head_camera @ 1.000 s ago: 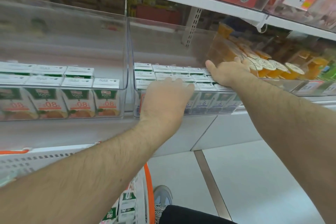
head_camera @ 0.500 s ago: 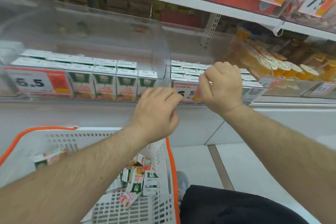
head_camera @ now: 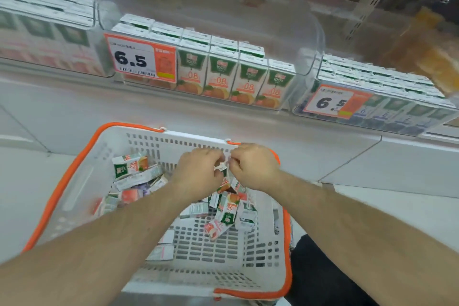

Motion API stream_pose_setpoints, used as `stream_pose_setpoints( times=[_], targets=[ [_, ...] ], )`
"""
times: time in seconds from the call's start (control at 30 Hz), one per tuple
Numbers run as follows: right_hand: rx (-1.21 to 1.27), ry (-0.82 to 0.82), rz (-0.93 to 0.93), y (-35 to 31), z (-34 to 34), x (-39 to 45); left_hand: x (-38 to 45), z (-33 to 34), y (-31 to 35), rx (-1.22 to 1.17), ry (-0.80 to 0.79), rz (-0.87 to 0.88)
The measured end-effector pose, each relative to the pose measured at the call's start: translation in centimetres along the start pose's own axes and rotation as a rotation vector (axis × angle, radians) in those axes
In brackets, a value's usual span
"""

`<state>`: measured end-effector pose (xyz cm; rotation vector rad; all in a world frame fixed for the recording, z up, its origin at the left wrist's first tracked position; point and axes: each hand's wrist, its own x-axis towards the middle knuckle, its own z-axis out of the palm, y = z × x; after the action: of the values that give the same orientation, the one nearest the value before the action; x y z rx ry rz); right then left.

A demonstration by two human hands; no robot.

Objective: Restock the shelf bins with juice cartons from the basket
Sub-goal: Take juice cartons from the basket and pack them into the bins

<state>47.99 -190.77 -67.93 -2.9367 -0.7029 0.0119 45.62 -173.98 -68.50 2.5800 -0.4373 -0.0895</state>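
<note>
Cartons sit in a loose heap inside the white basket (head_camera: 82, 181) with the orange rim, most of them lying flat or tilted against the far wall and along the middle of the floor. Both hands meet over the far right part of the basket, just inside its far rim. The left hand (head_camera: 198, 174) and the right hand (head_camera: 253, 169) have their fingers curled toward each other around 1 small carton (head_camera: 221, 169), of which only a white corner and a strip of green show between the knuckles; both appear to be pinching it, though how firmly cannot be told.

The shelf bins lie up and away from the hands, beyond the far rim. The middle bin (head_camera: 310, 40) stands almost straight ahead and slightly left, its front row holding 4 orange cartons (head_camera: 236, 79) upright behind a 6.5 price tag (head_camera: 141, 59), with open room above them. The right bin (head_camera: 372, 102) is off toward the right hand's side and looks full along its front edge.

Judging by this, the held carton's long axis seems roughly upright, matching how the shelved ones stand. Either hand could carry it, with the left slightly nearer the middle bin, so the lift would run forward, up and a little left.
</note>
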Motion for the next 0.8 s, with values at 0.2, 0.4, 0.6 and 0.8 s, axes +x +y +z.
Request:
stream_pose_setpoints(
  times=[0.2, 0.4, 0.6, 0.8],
  targets=[
    [0.056, -0.488, 0.300, 0.0, 8.1, -1.8, -2.4, 5.4, -6.2, -0.060, -0.280, -0.230],
    [0.097, -0.352, 0.499, -1.7, 14.2, -2.9, -3.3, 9.5, -10.3, 0.121, -0.535, -0.277],
    [0.320, -0.029, 0.818, -2.4, 15.8, -0.4, -1.8, 12.2, -11.7, 0.209, -0.518, -0.269],
    [0.310, 0.049, 0.821, -1.9, 17.8, 0.7, 1.5, 12.1, -12.6, 0.396, -0.288, -0.213]
  ],
)
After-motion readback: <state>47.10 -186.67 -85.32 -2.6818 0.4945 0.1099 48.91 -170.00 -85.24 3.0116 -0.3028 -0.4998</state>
